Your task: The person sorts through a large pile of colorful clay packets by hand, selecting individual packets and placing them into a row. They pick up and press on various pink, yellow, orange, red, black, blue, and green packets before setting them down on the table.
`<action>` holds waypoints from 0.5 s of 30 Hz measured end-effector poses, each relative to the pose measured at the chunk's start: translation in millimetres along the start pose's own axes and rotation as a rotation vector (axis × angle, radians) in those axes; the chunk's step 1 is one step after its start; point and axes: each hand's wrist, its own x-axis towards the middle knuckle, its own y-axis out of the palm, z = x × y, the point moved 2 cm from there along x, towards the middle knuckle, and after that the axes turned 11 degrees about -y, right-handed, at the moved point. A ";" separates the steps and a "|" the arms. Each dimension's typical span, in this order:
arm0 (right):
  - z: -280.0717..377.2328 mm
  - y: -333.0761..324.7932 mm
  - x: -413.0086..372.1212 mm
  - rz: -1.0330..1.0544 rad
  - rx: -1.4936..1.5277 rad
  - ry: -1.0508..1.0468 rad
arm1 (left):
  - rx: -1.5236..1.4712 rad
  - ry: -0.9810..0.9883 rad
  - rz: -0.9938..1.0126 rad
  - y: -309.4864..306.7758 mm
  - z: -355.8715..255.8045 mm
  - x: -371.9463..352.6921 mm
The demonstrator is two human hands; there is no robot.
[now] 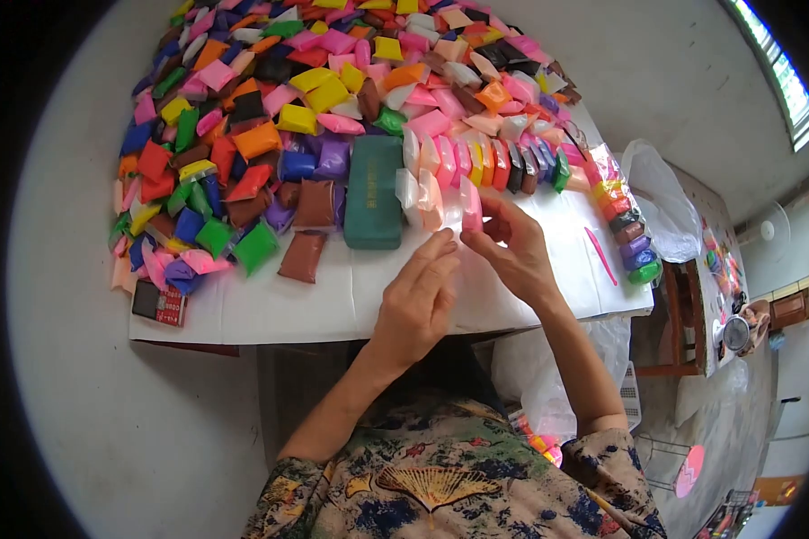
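My right hand [519,254] pinches a small pink packet [471,205] between thumb and fingers, holding it upright just above the white tabletop. My left hand [415,301] is close by, its fingers loosely stretched toward the packets and nothing visible in them. Beyond the hands, a row of packets in several colours [487,163] stands on edge. A white packet [408,196] and a peach packet [430,201] stand in front of the row's left end. A dark green box [375,193] borders them on the left.
A large heap of coloured packets [324,90] covers the back and left of the white table [351,305]. More packets line the right edge [627,232], near a pink stick-like tool [600,256]. A clear plastic bag [661,198] hangs beyond. A red-and-black small box [160,304] sits front left.
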 end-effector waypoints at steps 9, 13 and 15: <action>-17.2 14.4 14.2 -0.036 -0.333 -0.045 | -0.042 -0.159 0.008 -2.5 7.1 0.2; -16.8 11.8 8.6 -0.097 -0.252 -0.050 | -0.048 -0.191 0.033 -1.8 7.1 0.7; -19.8 11.5 8.8 -0.107 -0.224 -0.063 | -0.054 -0.210 0.042 -0.7 7.1 0.6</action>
